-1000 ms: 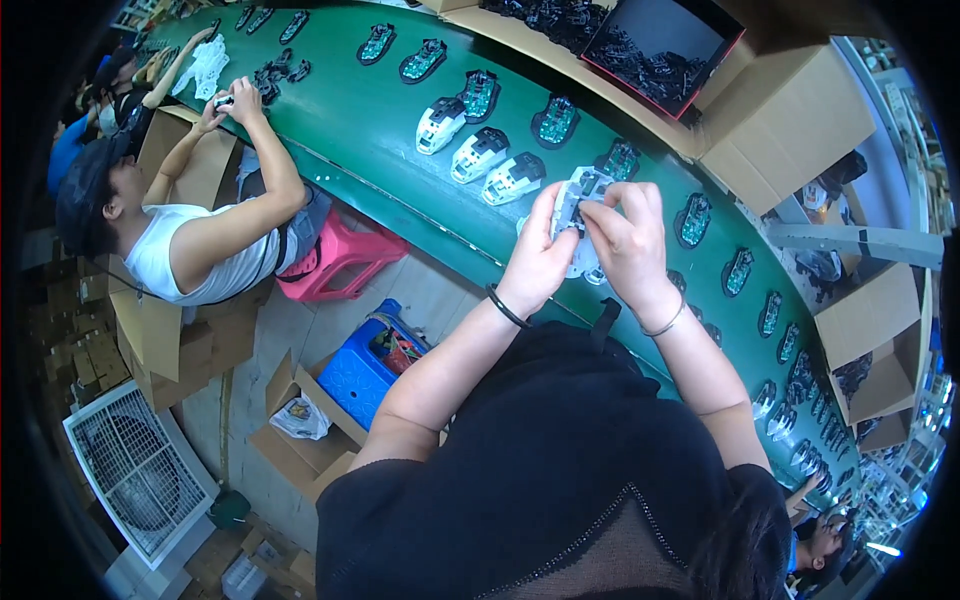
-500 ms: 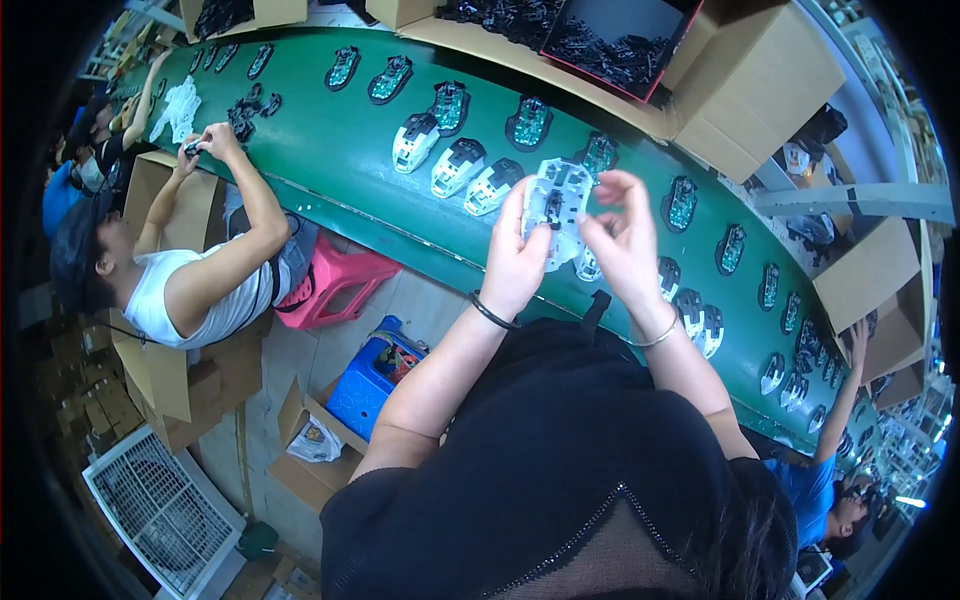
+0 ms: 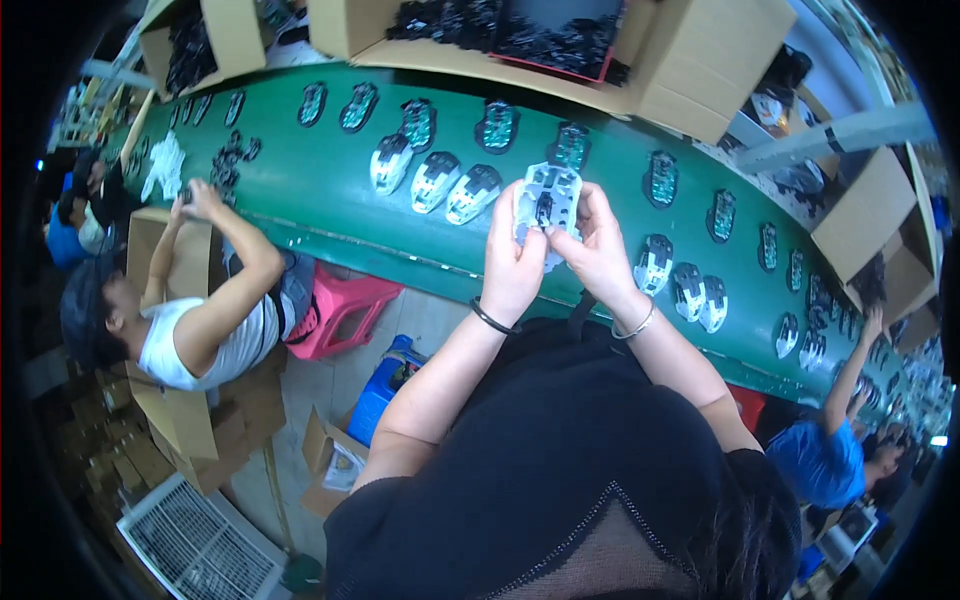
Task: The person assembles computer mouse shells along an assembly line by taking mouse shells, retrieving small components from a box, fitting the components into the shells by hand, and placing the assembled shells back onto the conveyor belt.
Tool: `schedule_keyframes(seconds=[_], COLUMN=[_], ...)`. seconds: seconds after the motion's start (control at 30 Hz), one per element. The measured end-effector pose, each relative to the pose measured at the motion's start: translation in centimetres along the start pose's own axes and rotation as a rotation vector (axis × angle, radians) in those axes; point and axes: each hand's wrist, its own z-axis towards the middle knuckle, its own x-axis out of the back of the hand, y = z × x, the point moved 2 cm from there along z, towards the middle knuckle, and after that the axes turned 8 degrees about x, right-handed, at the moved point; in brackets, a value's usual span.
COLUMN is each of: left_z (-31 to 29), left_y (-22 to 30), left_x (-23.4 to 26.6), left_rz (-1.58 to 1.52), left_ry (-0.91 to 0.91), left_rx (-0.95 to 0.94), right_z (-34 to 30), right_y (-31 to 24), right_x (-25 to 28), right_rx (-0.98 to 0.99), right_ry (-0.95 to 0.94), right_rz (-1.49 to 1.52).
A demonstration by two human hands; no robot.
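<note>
Over the near edge of the green bench I hold a white computer mouse shell [image 3: 557,187], its hollow inner side facing up. A small black part [image 3: 545,208] sits in its middle. My left hand [image 3: 510,262] grips the shell's left side, fingers closed on it. On the other side my right hand [image 3: 602,252] is closed round the right edge. Both thumbs press close together at the shell's lower end, by the black part. Left of my hands stand white-and-black mice [image 3: 472,194] in a short row. A mouse base with a green circuit board [image 3: 571,146] lies just beyond the shell.
More circuit-board bases [image 3: 497,127] are spaced along the green bench [image 3: 320,170]. Assembled mice [image 3: 689,292] lie at the right. Cardboard boxes [image 3: 690,75] of black parts line the far edge. A co-worker [image 3: 190,320] sits at the left near a pink stool [image 3: 345,312]; another person [image 3: 820,460] reaches in at the right.
My right hand has come in from beside the shell and now grips its right edge. Both thumbs have met at its lower end. The view has shifted slightly.
</note>
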Motion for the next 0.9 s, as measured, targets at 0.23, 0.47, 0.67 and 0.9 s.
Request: schedule_keyframes(seconds=[0.23, 0.47, 0.67, 0.9], left_z=[-0.4, 2.6, 4.7, 1.4], left_y=[-3.5, -10.3, -9.8, -8.3], left_x=[-2.9, 0.2, -0.7, -9.9], left_rz=[0.032, 0.937, 1.408, 1.241], left_ry=[-0.328, -0.268, -0.131, -0.335], left_rx=[0.593, -0.180, -0.323, -0.448], right_z=[-6.4, -21.0, -23.8, -18.8], right_y=[2.6, 2.4, 6.0, 6.2], right_x=[14.0, 37.3, 38.6, 29.4], right_rx=[-0.355, -0.406, -0.400, -0.210], right_ry=[0.445, 0.714, 0.711, 0.201], right_rz=[0.269, -1.840, -1.840, -1.142])
